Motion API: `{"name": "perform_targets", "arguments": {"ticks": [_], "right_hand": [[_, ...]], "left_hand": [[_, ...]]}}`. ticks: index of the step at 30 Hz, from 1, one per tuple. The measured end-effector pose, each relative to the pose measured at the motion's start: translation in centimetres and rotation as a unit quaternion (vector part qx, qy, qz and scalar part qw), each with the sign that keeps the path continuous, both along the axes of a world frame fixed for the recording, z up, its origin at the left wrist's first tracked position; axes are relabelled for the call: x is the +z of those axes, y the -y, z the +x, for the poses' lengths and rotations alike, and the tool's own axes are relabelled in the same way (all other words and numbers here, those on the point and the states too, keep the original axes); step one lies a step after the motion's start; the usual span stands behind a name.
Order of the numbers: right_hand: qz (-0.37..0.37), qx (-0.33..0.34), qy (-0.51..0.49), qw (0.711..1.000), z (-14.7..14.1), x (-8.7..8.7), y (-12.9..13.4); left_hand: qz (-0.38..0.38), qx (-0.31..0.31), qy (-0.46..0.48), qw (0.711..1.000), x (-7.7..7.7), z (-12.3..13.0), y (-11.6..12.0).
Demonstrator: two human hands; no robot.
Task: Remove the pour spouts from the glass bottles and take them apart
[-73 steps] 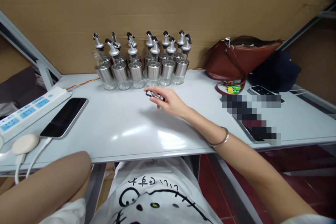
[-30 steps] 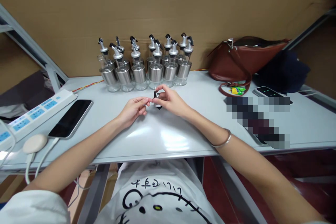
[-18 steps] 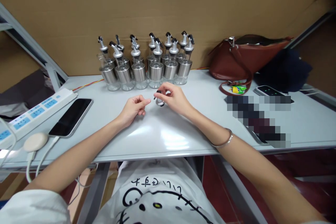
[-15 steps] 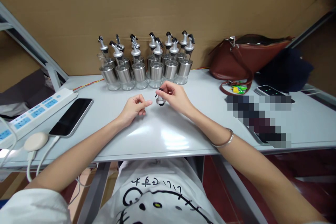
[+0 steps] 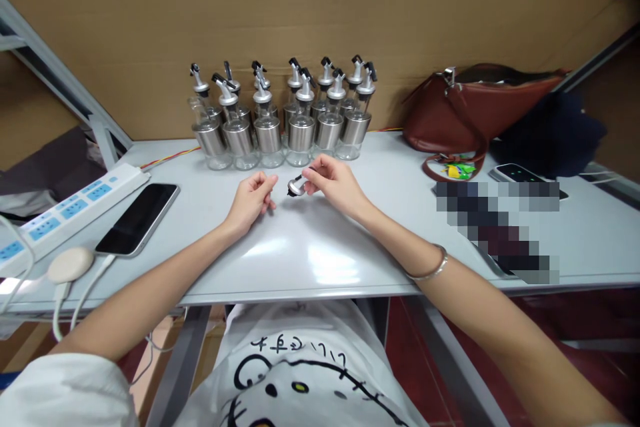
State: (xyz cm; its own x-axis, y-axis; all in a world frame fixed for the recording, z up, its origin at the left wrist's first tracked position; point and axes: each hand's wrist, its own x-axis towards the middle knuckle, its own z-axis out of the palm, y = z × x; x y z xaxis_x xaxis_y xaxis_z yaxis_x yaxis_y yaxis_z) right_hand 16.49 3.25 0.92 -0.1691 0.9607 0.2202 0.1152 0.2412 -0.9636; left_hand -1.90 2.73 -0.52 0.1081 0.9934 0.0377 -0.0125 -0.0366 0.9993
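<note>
On the gray bench (image 5: 320, 247), glass-and-steel dispenser bottles (image 5: 268, 135) stand in two rows. In front, the left hand (image 5: 250, 199) has its grip loosely curled, any contents hidden; the right hand (image 5: 339, 183) has its grip pinched on a tilted pourer spout (image 5: 298, 185) between the hands.

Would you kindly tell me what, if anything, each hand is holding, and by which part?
The right hand pinches a silver pourer by its spout end, black stopper end free; nothing shows held in the left hand.
</note>
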Motion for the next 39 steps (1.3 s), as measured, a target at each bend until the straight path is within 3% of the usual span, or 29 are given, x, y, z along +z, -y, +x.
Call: {"name": "perform_targets", "arguments": {"ticks": [3, 7, 9, 13, 15, 18, 21, 25, 31, 37, 39], "right_hand": [[-0.021, 0.014, -0.042, 0.999, 0.0, 0.0, -0.1], [-0.052, 0.044, -0.068, 0.995, -0.1, 0.1, -0.1], [-0.043, 0.062, -0.059, 0.995, -0.1, 0.1, 0.1], [0.075, 0.073, 0.094, 0.99, -0.1, 0.0, 0.4], [0.155, 0.073, 0.189, 0.967, 0.0, 0.0, 0.6], [0.22, 0.092, 0.241, 0.941, 0.0, 0.1, 0.8], [0.252, 0.107, 0.263, 0.925, 0.0, 0.3, 1.0], [0.294, 0.124, 0.273, 0.907, 0.1, 0.5, 1.3], [0.316, 0.109, 0.268, 0.903, 0.0, 0.5, 1.5], [0.364, 0.102, 0.348, 0.858, -0.2, 0.4, 1.7], [0.392, 0.093, 0.37, 0.837, -0.2, 0.4, 1.7]], "left_hand": [[0.027, -0.016, 0.024, 0.999, 0.2, -0.1, -0.2], [0.026, -0.128, 0.031, 0.991, 0.4, 0.2, -0.1], [0.033, -0.149, 0.016, 0.988, 0.4, 0.4, 0.2], [0.071, -0.139, -0.047, 0.987, 0.5, 0.5, 1.3], [0.063, -0.166, -0.073, 0.981, 0.8, 0.6, 1.9], [0.027, -0.196, -0.053, 0.979, 1.4, 0.6, 2.6], [-0.034, -0.206, 0.041, 0.977, 1.9, 0.6, 2.6], [-0.12, -0.264, 0.12, 0.949, 2.2, 0.4, 2.4], [-0.142, -0.305, 0.085, 0.938, 1.7, 0.3, 2.3], [-0.124, -0.296, 0.064, 0.945, 1.3, 0.2, 2.3], [-0.145, -0.319, 0.073, 0.934, 1.5, 0.0, 2.4]]}}
